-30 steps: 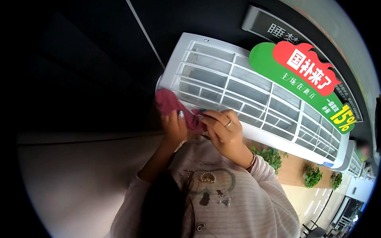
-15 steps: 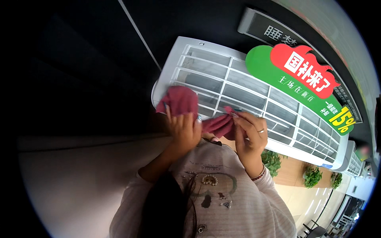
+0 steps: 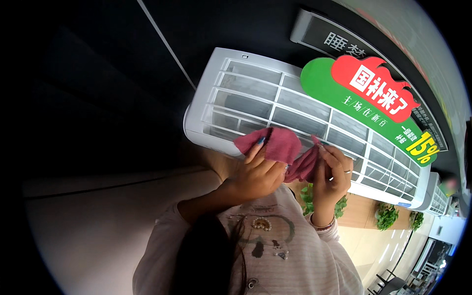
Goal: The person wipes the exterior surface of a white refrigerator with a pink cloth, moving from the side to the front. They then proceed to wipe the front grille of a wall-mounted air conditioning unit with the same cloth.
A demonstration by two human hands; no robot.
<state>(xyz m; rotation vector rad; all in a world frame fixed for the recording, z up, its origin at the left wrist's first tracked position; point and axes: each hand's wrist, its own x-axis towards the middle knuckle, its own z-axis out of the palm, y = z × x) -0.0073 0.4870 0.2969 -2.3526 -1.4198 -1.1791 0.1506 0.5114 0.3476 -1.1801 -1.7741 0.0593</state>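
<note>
A dark pink cloth is stretched between my two hands over the lower edge of a white wall-mounted air conditioner. My left hand presses the wider part of the cloth against the grille, fingers bent over it. Pinched in my right hand is the cloth's bunched end, just to the right. The unit's top grille shows white bars with grey mesh behind them. Where the fabric meets the casing is partly hidden by the cloth itself.
A green and red sign board stands on the unit's back edge, before a dark panel. Green plants sit below on a wooden ledge. Another white unit is farther right. A dark wall rises at left.
Both hands and the cloth have moved right along the unit's lower edge. The left-hand corner of the grille, covered before, now shows.
</note>
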